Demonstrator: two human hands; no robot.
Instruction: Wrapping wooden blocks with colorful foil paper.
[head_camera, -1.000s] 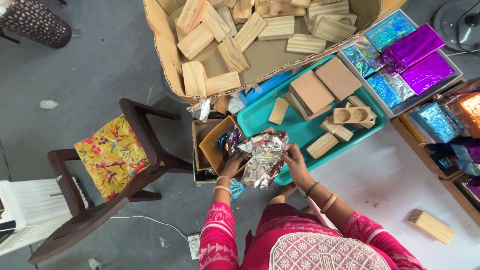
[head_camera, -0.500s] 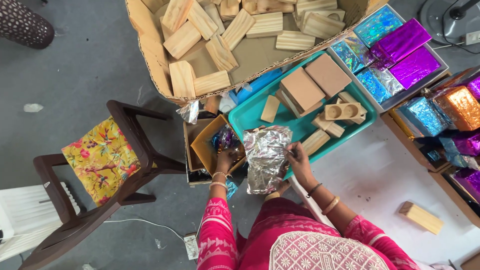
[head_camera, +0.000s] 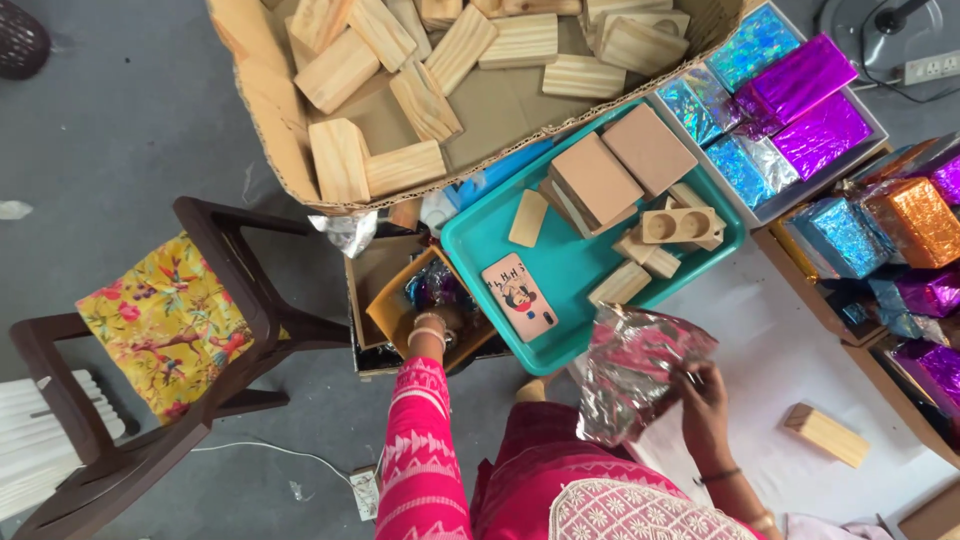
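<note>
My right hand (head_camera: 699, 400) grips a crumpled sheet of shiny silver and pink foil (head_camera: 632, 368) and holds it just above the white table sheet (head_camera: 760, 330), near the front corner of the teal tray (head_camera: 560, 262). My left hand (head_camera: 432, 322) reaches down into an open yellow-brown box (head_camera: 392, 312) on the floor, where more shiny blue foil (head_camera: 432, 286) lies. Its fingers are hidden inside the box. On the teal tray lie a small picture card (head_camera: 517, 295), flat brown boards (head_camera: 620, 165) and several wooden pieces (head_camera: 680, 226).
A large cardboard box (head_camera: 270, 130) of wooden blocks stands at the back. Foil-wrapped blocks in purple, blue and orange fill trays (head_camera: 790, 100) at right. One bare wooden block (head_camera: 826, 434) lies on the white sheet. A dark wooden chair with a yellow floral cushion (head_camera: 165, 325) stands at left.
My right hand has carried the foil sheet from over the floor box rightward to the table. My left hand let go of it and dropped into the box. The picture card now shows.
</note>
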